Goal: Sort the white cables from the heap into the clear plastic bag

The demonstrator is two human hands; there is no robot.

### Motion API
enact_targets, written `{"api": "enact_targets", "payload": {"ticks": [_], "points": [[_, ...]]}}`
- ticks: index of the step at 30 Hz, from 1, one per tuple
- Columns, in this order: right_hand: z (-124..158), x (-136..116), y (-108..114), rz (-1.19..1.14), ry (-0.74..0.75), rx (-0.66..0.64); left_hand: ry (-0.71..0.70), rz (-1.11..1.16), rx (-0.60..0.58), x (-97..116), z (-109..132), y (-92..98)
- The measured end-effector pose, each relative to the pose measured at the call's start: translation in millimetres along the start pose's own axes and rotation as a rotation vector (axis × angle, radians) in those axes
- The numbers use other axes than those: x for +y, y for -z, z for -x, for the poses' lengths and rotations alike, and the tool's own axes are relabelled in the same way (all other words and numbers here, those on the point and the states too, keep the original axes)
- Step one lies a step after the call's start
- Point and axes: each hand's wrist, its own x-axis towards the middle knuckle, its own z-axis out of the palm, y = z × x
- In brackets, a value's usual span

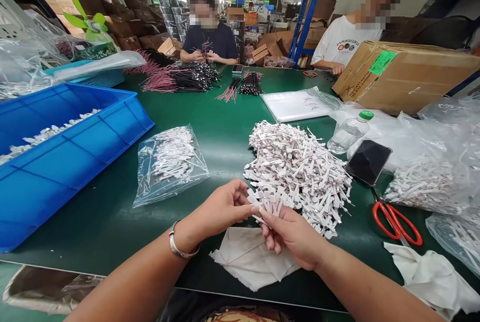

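Observation:
My right hand (294, 232) is closed around a fanned bunch of short white cables with flat white connectors (270, 201). At the bunch's left edge, my left hand (230, 204) has its thumb and fingers closed on a white cable; a bracelet circles that wrist. Just beyond both hands lies a large heap of the same white cables (296, 162). Under the hands a white cloth (251, 257) is spread on the green table (123, 217). A clear plastic bag of white cables (172, 154) rests to the left of the heap.
A blue bin (75, 182) stands at left. On the right are a plastic bottle (350, 132), a phone (368, 162), red-handled scissors (397, 222), another cloth (431, 277) and a cardboard box (412, 74). Two people sit across, near black and pink wires (180, 77).

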Motion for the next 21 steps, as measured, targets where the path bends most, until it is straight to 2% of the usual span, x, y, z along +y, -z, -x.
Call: {"api": "enact_targets", "payload": {"ticks": [8,21], "points": [[0.4,1.3,-0.5,0.014,-0.008,0.013,0.029,0.083,0.025,8.6,-1.0,-4.0],[-1.5,-1.0,2.5,-0.149,-0.059,-0.046,0.059,0.141,0.025,4.8,-2.9,-0.9]]}}
